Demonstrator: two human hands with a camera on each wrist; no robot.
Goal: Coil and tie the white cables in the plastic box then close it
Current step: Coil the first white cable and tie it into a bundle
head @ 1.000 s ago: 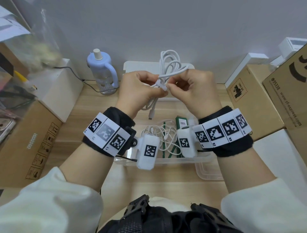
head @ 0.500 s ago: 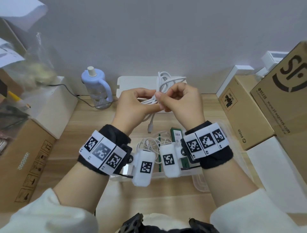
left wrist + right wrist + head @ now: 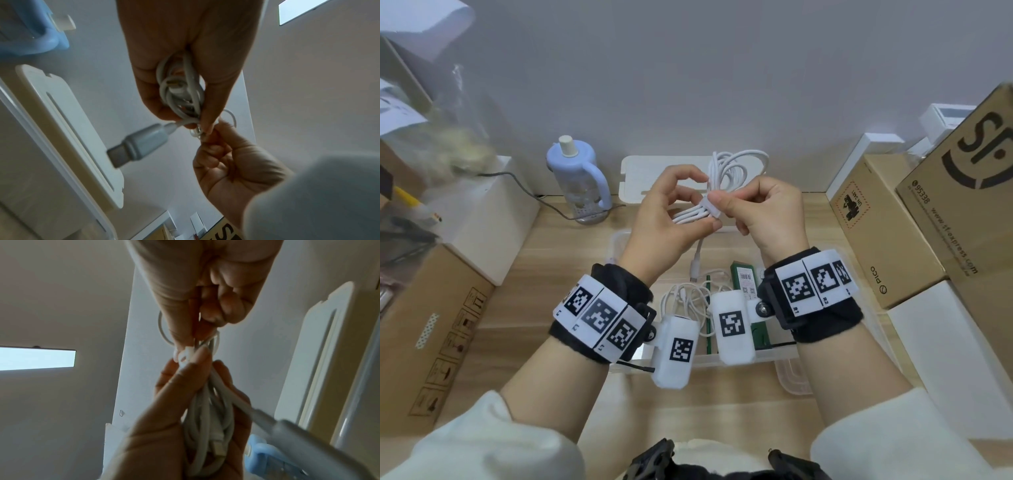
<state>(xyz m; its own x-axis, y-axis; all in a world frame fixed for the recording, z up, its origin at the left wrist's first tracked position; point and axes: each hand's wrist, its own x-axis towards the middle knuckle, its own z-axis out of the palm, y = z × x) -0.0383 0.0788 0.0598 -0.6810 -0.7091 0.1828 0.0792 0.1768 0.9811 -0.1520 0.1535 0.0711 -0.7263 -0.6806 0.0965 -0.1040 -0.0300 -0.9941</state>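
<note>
Both hands are raised above the open box (image 3: 616, 246) on the wooden desk (image 3: 544, 260), working a coiled white cable (image 3: 732, 171). Left hand (image 3: 671, 219) is gripping the lower part of the coil, fingers & thumb curled round the bunched strands; in the left wrist view the loops are sitting inside its fist. Right hand (image 3: 767, 212) is pinching a small white tie (image 3: 710, 207) at the coil's waist w/ thumb & forefinger, other fingers curled in. Upper loops are sticking up past the hands toward the far wall; one plug end (image 3: 695, 270) is dangling down over the box. Inside the box a second white cable (image 3: 688, 298) is lying loose, next to a green item (image 3: 743, 281) on its right. The lid (image 3: 640, 171) is leaning at the far side by the wall. A blue bottle (image 3: 575, 181) is standing far left; cardboard cartons (image 3: 887, 222) are stacked on the right.
</note>
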